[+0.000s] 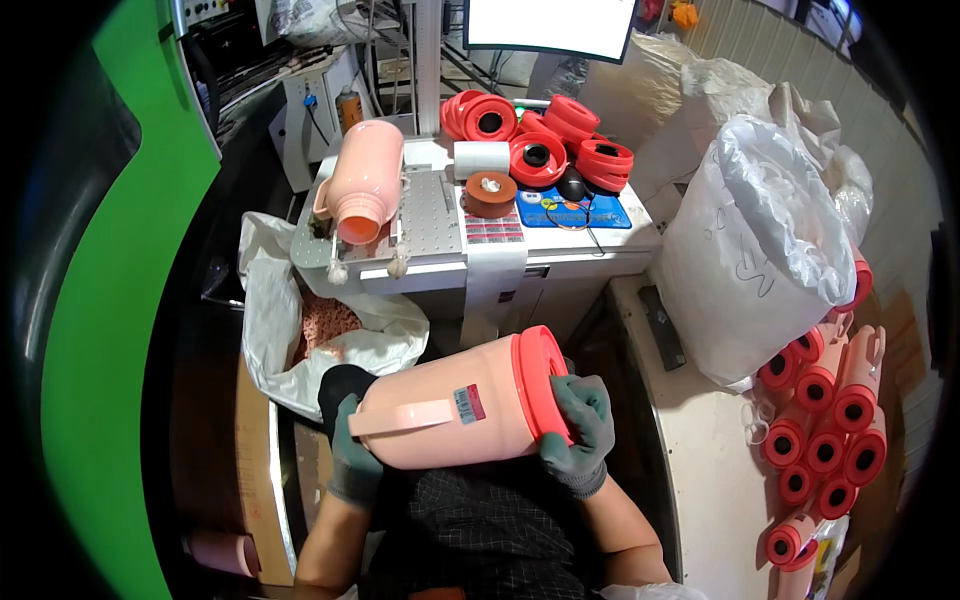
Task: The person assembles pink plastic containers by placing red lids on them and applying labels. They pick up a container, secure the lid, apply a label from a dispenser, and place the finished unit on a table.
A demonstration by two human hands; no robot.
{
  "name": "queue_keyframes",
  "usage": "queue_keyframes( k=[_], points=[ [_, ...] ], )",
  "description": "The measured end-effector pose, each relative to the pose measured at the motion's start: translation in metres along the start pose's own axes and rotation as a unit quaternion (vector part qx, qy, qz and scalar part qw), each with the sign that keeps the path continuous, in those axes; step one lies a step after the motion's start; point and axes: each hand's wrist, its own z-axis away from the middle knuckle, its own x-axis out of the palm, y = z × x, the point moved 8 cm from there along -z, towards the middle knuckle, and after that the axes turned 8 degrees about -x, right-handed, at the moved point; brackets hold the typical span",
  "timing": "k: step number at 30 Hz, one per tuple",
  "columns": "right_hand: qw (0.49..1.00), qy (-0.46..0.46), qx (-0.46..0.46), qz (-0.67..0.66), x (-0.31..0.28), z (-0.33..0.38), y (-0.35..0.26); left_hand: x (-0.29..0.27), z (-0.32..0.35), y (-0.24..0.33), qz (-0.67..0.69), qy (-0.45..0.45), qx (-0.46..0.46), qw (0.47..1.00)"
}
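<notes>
I hold a pink plastic jug (450,410) sideways over my lap, its handle facing up and a small sticker on its side. My left hand (352,462), in a grey glove, grips the jug's bottom end. My right hand (578,432), also gloved, wraps around the red ring lid (538,380) at the jug's mouth. Another pink jug (362,180) without a lid lies on a fixture on the white machine table (440,262) ahead. Several loose red ring lids (560,140) are heaped at the back of that table.
A brown round part (490,193) and a white roll (481,158) sit on the table. An open white sack of pink scraps (330,330) lies at lower left. A big filled plastic bag (750,250) stands right, with stacked lidded pink jugs (825,420) beside it.
</notes>
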Motion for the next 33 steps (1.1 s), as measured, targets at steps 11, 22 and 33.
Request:
queue_keyframes(
  k=[11,22,33],
  points=[
    [0.998,0.038,0.052,-0.007,-0.018,0.017,-0.018,0.025,0.032,0.012,-0.182,0.062,0.189,0.963],
    [0.981,0.115,0.156,-0.025,-0.029,0.028,-0.024,0.078,0.059,0.039,-0.476,0.107,0.394,0.779],
    [0.932,-0.062,0.238,-0.267,-0.032,-0.046,0.004,0.031,0.014,0.015,-0.107,0.045,0.13,0.985]
  ],
)
